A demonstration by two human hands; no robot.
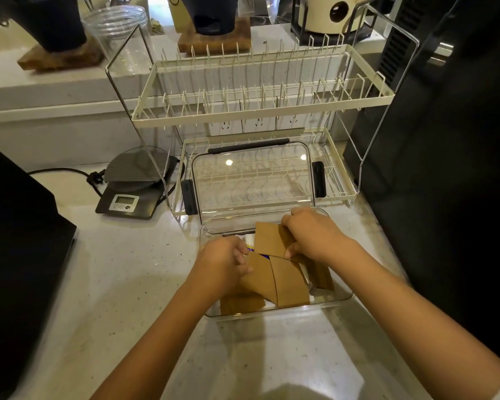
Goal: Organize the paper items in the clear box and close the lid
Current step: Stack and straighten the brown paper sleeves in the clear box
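Observation:
A clear plastic box stands open on the pale counter just in front of me. Its clear lid, with dark clips on three sides, leans upright behind it against the lower dish rack. Several brown paper sleeves lie jumbled inside the box, with a bit of white and blue paper showing under them. My left hand reaches into the box and grips a brown sleeve at its left edge. My right hand pinches another brown sleeve held tilted up near the back of the box.
A two-tier cream dish rack rises right behind the box. A small digital scale with a cable sits to the left. Dark appliances flank both sides. A clear jar and wooden stands sit on the raised ledge.

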